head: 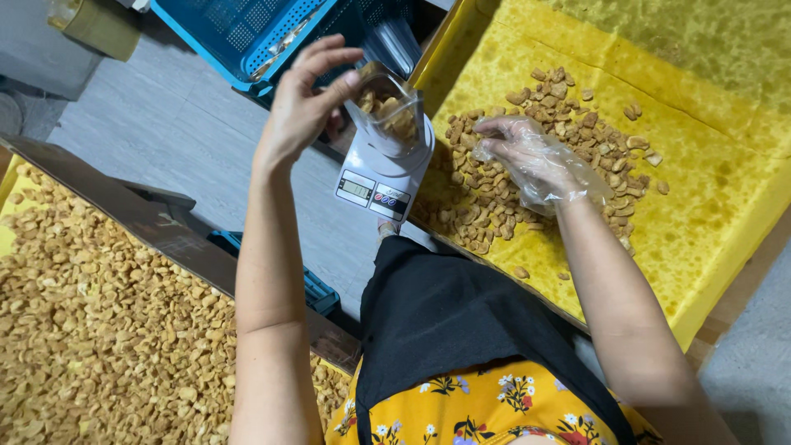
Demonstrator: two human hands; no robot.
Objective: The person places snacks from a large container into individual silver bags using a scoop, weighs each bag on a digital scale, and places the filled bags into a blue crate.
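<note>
Two hands work over a small white kitchen scale (pixel 383 169) that sits between two spreads of golden snack pieces. The left hand (pixel 306 103) is bare and holds the rim of a clear plastic bag (pixel 387 111) standing on the scale's platform; its thumb and forefinger are pinched shut on the bag's near edge, while the other fingers (pixel 325 49) arch loosely above the opening. The bag is partly filled with the same golden pieces and stays upright under that pinch.

The right hand (pixel 527 156) wears a thin, loose see-through glove and rests palm down on a pile of snack pieces (pixel 535 124) spread over a yellow sheet (pixel 709 189) on the bench. Its fingers are curled into the pile just beside the scale, touching the pieces; whether any are actually gripped cannot be told through the crumpled glove.

To the person's left, a second, much bigger heap of pieces (pixel 99 330) fills the corner of the view. A blue plastic crate (pixel 247 33) stands on the grey floor beyond the scale.
</note>
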